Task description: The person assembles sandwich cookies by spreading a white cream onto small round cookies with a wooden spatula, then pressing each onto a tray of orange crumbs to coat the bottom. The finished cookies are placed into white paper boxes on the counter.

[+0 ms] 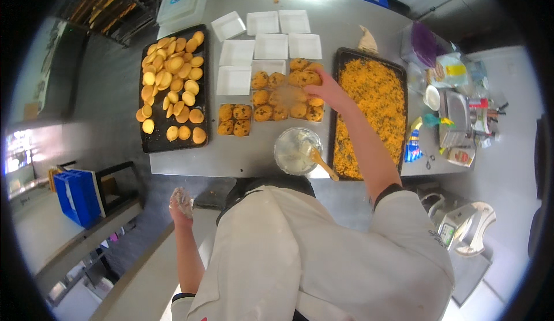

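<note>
My right hand (322, 88) reaches over the steel table to a white box of round, crumb-coated buns (307, 78); its fingers touch a bun there, and whether they grip it cannot be told. My left hand (181, 206), smeared with a whitish substance, hangs off the table's front edge, holding nothing that I can make out. More coated buns (234, 119) fill a box at the left of the group. Several white boxes (233, 80) stand behind and beside them. A clear bowl of pale cream (296, 150) with a wooden-handled tool (323, 164) sits near the front edge.
A black tray of small golden cakes (175, 65) lies left. Right, under my forearm, a black tray (405, 104) holds orange crumbs with dark flecks. Beyond it are scissors (429, 161), a blue packet (414, 145) and containers. Plastic tubs (181, 0) stand back left; a piping bag (367, 40) lies at the back.
</note>
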Available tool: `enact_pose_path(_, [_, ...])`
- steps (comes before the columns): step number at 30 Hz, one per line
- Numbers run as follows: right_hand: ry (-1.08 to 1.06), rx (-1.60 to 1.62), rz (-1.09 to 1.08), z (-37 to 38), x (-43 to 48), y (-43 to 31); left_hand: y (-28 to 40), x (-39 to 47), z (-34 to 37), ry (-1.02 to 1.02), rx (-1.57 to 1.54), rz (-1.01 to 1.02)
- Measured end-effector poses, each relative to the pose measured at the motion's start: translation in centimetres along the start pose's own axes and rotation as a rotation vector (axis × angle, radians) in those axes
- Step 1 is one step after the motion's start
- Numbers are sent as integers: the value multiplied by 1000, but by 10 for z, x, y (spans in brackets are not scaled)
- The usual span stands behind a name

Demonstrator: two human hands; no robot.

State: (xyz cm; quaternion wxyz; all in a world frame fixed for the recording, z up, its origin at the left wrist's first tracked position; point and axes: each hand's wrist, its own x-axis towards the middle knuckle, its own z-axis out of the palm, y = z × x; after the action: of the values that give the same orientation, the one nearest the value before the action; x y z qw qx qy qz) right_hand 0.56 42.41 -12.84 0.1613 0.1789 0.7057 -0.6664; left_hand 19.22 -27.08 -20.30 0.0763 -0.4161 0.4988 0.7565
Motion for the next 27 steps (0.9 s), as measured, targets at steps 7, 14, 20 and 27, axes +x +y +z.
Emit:
enact_pose_path(7, [-138,-757,-260,40,120,-28,-11,-38,-29,96,-23,-17])
enact_pose_path(14, [-170,-1141,-317,67,181,-8,-37,-83,-97,236,-91,55])
enact_pose_path(20, [-226,-1323,-340,73,173,-14,-49,-79,-126,273,-27,97])
enact_pose_path(27, [-98,-1406,-276,94,123,-52,2,-1,-95,180,23,91])
